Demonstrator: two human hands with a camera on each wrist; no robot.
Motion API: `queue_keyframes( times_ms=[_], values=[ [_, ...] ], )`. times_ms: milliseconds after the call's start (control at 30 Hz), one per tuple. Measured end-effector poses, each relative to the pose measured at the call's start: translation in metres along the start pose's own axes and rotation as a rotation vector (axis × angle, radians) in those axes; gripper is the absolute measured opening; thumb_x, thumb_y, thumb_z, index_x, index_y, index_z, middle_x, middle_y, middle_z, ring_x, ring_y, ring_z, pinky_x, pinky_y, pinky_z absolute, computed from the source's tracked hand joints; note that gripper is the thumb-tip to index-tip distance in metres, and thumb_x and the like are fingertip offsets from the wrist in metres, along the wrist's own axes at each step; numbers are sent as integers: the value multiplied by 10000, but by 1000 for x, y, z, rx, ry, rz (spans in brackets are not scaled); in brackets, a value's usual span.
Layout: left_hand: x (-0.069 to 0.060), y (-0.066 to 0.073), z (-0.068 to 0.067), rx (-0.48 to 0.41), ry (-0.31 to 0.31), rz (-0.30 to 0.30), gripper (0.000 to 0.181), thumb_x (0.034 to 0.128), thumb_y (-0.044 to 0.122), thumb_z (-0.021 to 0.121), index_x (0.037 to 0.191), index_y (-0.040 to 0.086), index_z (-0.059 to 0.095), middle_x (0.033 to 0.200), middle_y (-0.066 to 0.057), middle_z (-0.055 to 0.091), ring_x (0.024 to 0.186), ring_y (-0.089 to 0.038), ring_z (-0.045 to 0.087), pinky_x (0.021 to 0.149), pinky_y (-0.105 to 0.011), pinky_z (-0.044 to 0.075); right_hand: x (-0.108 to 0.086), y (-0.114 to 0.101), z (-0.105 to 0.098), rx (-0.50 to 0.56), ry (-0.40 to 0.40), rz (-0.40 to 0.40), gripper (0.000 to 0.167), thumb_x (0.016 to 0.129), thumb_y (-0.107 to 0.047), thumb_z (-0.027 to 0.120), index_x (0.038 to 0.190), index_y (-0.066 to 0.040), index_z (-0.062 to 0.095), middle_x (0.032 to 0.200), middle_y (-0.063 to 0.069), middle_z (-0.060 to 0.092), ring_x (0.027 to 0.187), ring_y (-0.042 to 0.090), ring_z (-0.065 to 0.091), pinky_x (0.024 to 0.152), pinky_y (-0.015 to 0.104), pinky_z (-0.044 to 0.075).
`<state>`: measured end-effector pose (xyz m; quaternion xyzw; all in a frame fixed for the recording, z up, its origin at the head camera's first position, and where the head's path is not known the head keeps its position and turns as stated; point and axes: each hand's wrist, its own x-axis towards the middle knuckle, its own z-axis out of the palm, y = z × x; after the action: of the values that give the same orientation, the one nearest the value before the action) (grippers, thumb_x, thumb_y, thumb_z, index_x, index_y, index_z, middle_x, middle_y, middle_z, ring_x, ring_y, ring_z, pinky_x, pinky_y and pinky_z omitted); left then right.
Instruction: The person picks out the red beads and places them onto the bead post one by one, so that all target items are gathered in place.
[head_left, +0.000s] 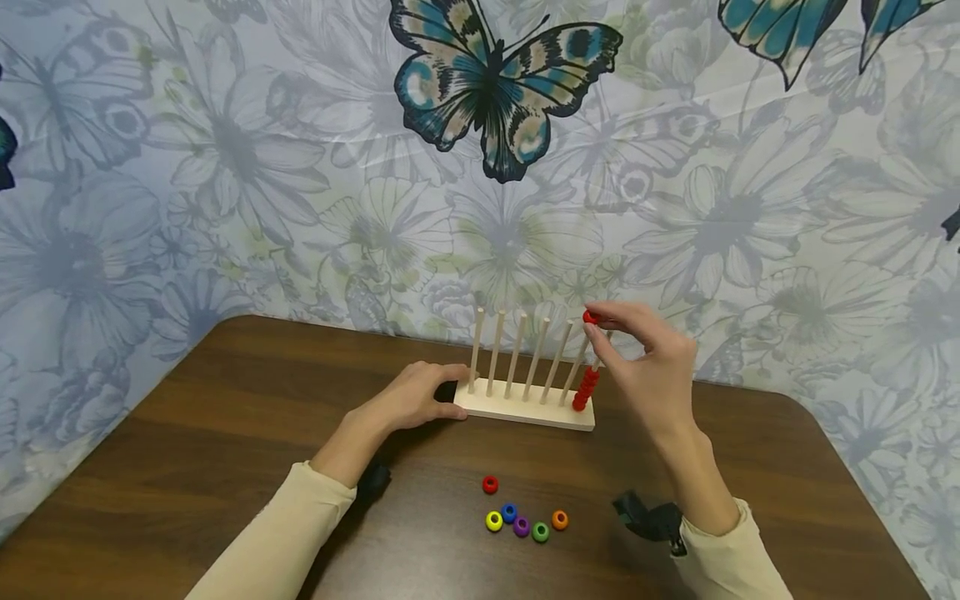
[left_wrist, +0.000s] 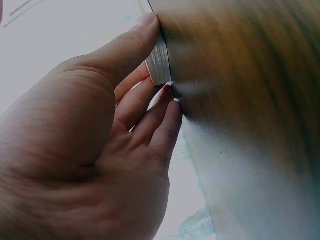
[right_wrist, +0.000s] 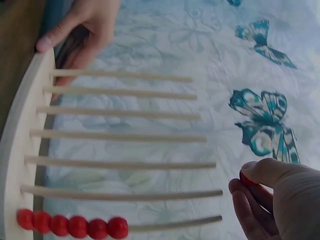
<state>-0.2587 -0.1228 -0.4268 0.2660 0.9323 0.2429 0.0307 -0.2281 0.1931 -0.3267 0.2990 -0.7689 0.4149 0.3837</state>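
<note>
A pale wooden stand [head_left: 525, 408] with several upright pegs sits on the table. My left hand [head_left: 408, 396] grips its left end, thumb at the front and fingers behind; in the left wrist view the thumb and fingers [left_wrist: 135, 107] hold the base's end. My right hand [head_left: 652, 367] pinches a red bead [head_left: 591, 317] between thumb and fingertips, level with the peg tops at the right. In the right wrist view this bead [right_wrist: 245, 178] is apart from the peg ends. Several red beads [right_wrist: 60, 225] are stacked on the rightmost peg; the other pegs are bare.
In front of the stand lie loose beads: one red [head_left: 490, 484], one yellow [head_left: 493, 522], one blue [head_left: 509, 512], one purple [head_left: 521, 526], one green [head_left: 540, 532] and one orange [head_left: 559, 520]. A patterned butterfly wall covering [head_left: 510, 233] rises behind the brown table [head_left: 262, 400].
</note>
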Motion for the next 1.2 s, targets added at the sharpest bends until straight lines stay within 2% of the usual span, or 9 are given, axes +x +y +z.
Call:
queue_keyframes(
  times_ms=[233, 400, 633, 900, 1033, 1200],
  values=[
    [2, -1, 2, 9, 0, 7, 595, 910, 335, 843, 1432, 121, 654, 1415, -96, 686, 1282, -367, 647, 1084, -523, 516, 3, 9, -14, 37, 54, 18, 317, 841, 122, 811, 1126, -17, 811, 1052, 122, 804, 929, 40, 753, 904, 187, 582],
    [2, 1, 2, 13, -7, 3, 590, 912, 336, 840, 1431, 126, 653, 1409, -90, 691, 1272, -369, 651, 1081, -522, 517, 3, 12, -19, 36, 60, 38, 294, 845, 117, 809, 1113, -4, 812, 1041, 131, 803, 920, 40, 752, 886, 194, 593],
    [1, 2, 0, 1, -17, -19, 613, 912, 338, 841, 1449, 119, 641, 1434, -109, 671, 1303, -379, 630, 1096, -535, 507, 0, 14, -19, 22, 29, 90, 274, 842, 84, 831, 1095, -22, 820, 1024, 131, 803, 899, 15, 740, 882, 184, 593],
    [1, -1, 0, 8, -9, -18, 602, 907, 343, 846, 1436, 134, 651, 1425, -105, 678, 1289, -374, 642, 1083, -531, 517, -1, 14, -22, -46, -44, 151, 229, 857, 23, 844, 1070, -61, 832, 994, 89, 816, 865, -97, 713, 827, 96, 557],
    [1, -1, 0, 13, -6, -12, 595, 911, 345, 842, 1432, 131, 653, 1417, -108, 683, 1277, -375, 649, 1076, -532, 521, -1, 14, -24, -47, -72, 168, 236, 864, 36, 826, 1075, -69, 833, 995, 74, 818, 858, -31, 741, 834, 113, 567],
    [1, 0, -1, 17, -4, -11, 585, 908, 349, 844, 1420, 133, 658, 1401, -108, 692, 1264, -375, 655, 1069, -531, 524, 0, 15, -26, -97, -125, 174, 226, 863, 24, 827, 1061, -84, 835, 975, 39, 820, 844, 161, 787, 818, 137, 581]
  ],
)
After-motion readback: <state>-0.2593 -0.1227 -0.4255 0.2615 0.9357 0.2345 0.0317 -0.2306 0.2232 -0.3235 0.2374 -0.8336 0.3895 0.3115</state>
